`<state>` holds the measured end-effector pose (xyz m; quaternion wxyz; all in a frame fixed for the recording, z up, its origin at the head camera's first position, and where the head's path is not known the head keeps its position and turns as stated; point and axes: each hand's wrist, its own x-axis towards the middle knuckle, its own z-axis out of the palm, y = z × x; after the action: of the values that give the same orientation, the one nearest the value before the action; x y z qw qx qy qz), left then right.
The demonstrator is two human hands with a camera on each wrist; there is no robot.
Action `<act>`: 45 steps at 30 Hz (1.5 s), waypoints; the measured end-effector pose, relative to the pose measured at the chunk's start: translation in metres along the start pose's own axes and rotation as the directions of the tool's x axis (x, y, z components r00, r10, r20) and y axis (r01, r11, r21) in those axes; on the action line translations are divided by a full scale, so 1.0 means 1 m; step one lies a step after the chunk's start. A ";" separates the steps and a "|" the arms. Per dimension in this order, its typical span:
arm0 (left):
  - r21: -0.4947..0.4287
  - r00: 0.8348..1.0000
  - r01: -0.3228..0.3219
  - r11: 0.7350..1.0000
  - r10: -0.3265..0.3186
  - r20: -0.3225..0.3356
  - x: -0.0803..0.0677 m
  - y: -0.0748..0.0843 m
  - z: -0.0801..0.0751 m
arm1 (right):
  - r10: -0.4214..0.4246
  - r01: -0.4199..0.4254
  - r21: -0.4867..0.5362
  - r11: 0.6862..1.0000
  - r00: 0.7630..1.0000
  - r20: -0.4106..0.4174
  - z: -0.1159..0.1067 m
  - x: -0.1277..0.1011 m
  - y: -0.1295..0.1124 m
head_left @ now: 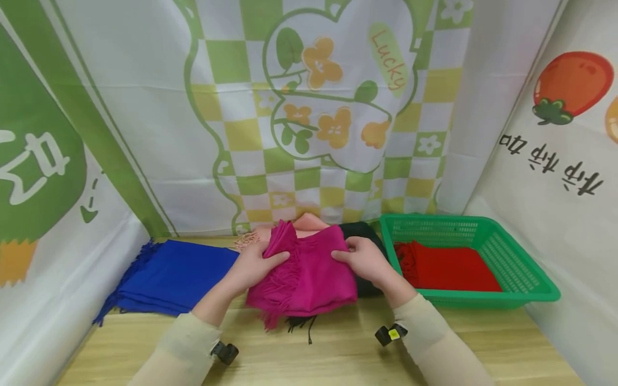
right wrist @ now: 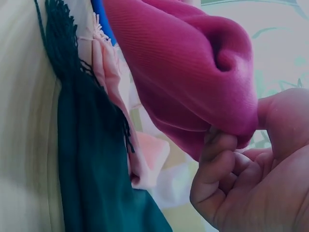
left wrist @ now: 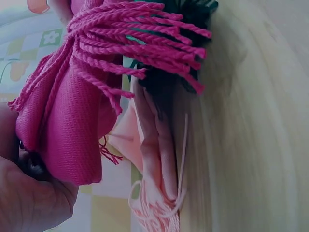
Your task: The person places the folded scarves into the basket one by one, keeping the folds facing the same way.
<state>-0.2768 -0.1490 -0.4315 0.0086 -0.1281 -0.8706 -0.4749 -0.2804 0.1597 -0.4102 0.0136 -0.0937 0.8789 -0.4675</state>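
Head view: both hands' fingers pinching magenta scarf (head_left: 309, 273) edges, L hand (head_left: 256, 262), R hand (head_left: 364, 260), bare tabletop (head_left: 338, 348) w/ room in front.

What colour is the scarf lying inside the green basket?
Red scarf, seen best in the head view.

Left hand (head_left: 253, 264) and right hand (head_left: 363, 260) side by side, fingers curled and pinching, forearms angled inward
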 end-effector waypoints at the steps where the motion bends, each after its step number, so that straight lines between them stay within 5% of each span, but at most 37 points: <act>1: -0.006 1.000 -0.011 1.000 0.011 -0.001 0.001 0.001 0.001 | -0.004 0.004 -0.005 1.000 1.000 -0.008 -0.002 -0.001 -0.001; 16: -0.129 0.997 -0.073 0.989 0.068 -0.039 0.012 0.022 0.019 | 0.009 -0.010 -0.014 1.000 0.998 -0.057 -0.039 -0.010 0.001; 32: -0.267 0.998 -0.045 0.963 0.055 0.029 0.024 0.044 0.048 | 0.038 -0.044 -0.046 0.998 0.992 -0.122 -0.076 -0.019 0.024; 45: -0.322 0.991 -0.076 0.944 0.107 0.080 0.029 0.061 0.076 | 0.058 -0.065 -0.041 0.997 0.988 -0.145 -0.102 -0.030 0.043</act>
<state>-0.2825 -0.0486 -0.4189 -0.0321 -0.1910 -0.7750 -0.6016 -0.2692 0.2718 -0.3907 -0.0374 -0.0330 0.8905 -0.4522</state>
